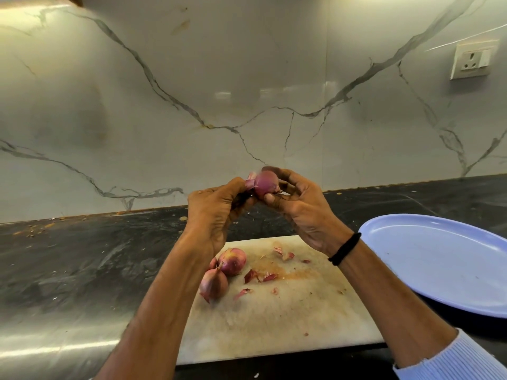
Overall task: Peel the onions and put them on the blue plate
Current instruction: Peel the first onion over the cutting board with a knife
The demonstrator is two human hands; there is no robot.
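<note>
There are three onions: one onion in the hands, held up in the air, and two onions on the board, a back onion and a front onion, touching each other. There are two hands, a left hand and a right hand. There is one cutting board on one dark worktop. There is one blue plate with nothing on it. About eight small bits of onion skin lie on the board. There is one black band on the right wrist and one wall socket
</note>
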